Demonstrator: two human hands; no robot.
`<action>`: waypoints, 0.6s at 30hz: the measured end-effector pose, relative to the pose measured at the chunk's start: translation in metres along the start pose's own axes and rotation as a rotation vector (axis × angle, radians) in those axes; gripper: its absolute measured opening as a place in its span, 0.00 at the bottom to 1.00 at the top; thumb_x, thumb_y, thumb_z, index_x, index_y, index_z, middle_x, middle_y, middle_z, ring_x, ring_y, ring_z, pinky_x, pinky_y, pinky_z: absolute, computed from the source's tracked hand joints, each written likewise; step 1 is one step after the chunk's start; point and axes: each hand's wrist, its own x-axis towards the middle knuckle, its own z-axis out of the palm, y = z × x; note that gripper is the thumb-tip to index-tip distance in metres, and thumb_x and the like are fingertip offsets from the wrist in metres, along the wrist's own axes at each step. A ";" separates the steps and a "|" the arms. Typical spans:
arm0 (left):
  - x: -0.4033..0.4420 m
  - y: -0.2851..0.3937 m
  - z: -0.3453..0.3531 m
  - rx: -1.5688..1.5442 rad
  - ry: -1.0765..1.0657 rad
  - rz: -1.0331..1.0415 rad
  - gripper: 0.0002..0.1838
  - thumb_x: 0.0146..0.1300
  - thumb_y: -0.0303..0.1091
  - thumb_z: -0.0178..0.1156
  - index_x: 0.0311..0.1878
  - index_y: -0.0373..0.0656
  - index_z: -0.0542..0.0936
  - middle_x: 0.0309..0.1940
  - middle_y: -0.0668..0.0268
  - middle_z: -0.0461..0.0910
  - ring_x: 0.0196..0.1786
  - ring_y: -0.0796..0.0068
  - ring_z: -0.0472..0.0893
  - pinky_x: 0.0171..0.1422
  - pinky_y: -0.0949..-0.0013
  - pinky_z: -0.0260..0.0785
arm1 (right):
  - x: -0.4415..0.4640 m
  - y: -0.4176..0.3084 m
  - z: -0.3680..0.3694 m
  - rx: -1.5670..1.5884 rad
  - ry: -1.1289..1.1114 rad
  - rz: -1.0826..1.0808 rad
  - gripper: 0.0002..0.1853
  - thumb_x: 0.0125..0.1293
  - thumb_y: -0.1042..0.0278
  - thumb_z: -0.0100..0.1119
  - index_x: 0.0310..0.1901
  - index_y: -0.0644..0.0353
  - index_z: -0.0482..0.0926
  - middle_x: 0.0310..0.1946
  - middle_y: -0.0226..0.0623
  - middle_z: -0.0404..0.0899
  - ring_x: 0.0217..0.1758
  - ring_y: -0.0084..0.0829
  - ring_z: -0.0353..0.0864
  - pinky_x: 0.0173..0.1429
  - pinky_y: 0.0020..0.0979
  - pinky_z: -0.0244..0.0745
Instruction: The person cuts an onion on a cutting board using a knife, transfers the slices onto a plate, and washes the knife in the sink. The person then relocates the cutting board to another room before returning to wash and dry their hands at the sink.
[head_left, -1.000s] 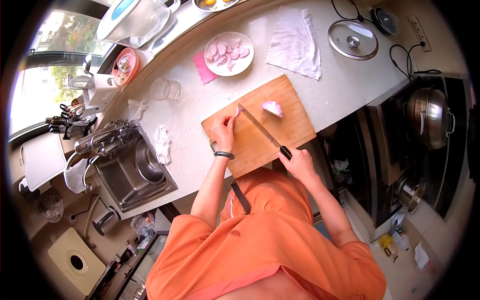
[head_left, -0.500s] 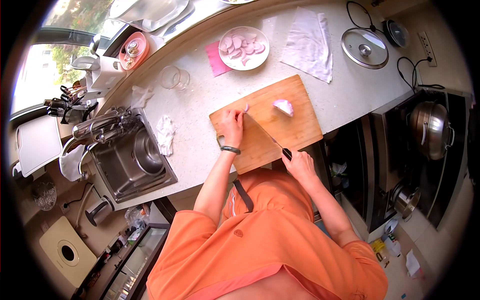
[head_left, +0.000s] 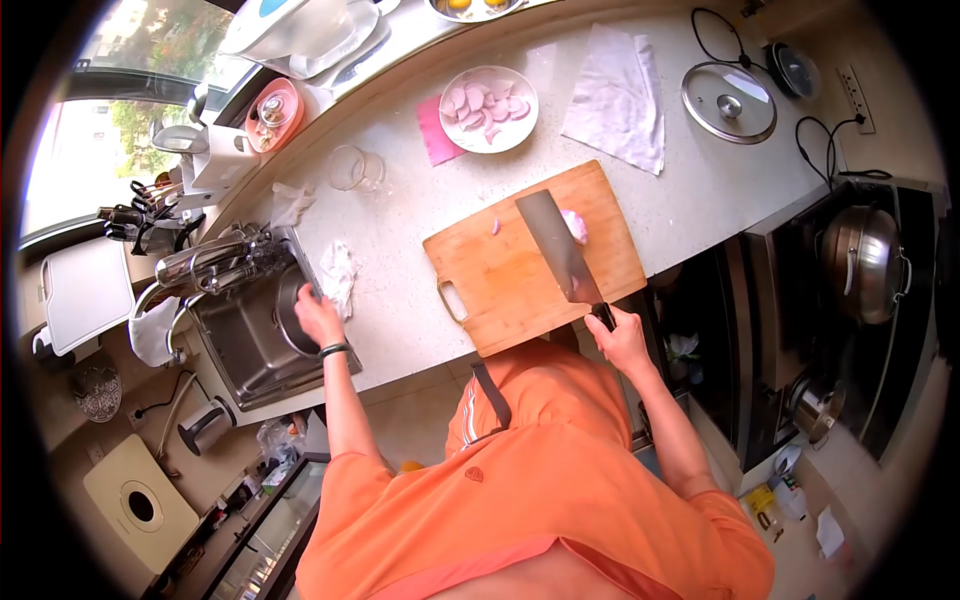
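Above the cutting board (head_left: 500, 285), the right hand (head_left: 625, 341) clenched a seemingly heavy cleaver (head_left: 558, 245) safely by its handle (head_left: 605, 316); the left hand (head_left: 320, 320)'s grasp was unclear.

Bright daylight from the left window (head_left: 140, 125); curved, black-vignetted edges.

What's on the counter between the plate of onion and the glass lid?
The head view shows a white cloth between the plate and the lid, with bare counter on either side.
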 end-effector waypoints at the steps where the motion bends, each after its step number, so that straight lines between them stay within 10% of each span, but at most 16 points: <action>1: 0.002 0.040 0.005 -0.137 -0.041 0.109 0.19 0.55 0.25 0.67 0.51 0.45 0.78 0.37 0.57 0.78 0.41 0.57 0.79 0.48 0.57 0.71 | 0.000 -0.006 -0.003 0.084 -0.011 0.050 0.17 0.67 0.61 0.62 0.24 0.64 0.74 0.11 0.30 0.70 0.12 0.21 0.71 0.19 0.29 0.65; 10: 0.021 0.284 0.066 -0.499 -0.440 0.985 0.11 0.53 0.23 0.64 0.41 0.46 0.80 0.40 0.62 0.78 0.48 0.59 0.78 0.47 0.62 0.73 | 0.016 -0.004 -0.011 0.363 -0.001 0.179 0.20 0.70 0.55 0.58 0.24 0.60 0.71 0.12 0.28 0.69 0.09 0.18 0.65 0.14 0.22 0.56; 18: -0.024 0.282 0.035 -0.681 -0.699 0.845 0.06 0.56 0.29 0.66 0.33 0.43 0.77 0.35 0.58 0.76 0.40 0.53 0.79 0.43 0.58 0.73 | 0.028 -0.008 -0.012 0.517 0.041 0.240 0.21 0.69 0.54 0.59 0.23 0.58 0.70 0.13 0.28 0.70 0.10 0.18 0.66 0.15 0.23 0.57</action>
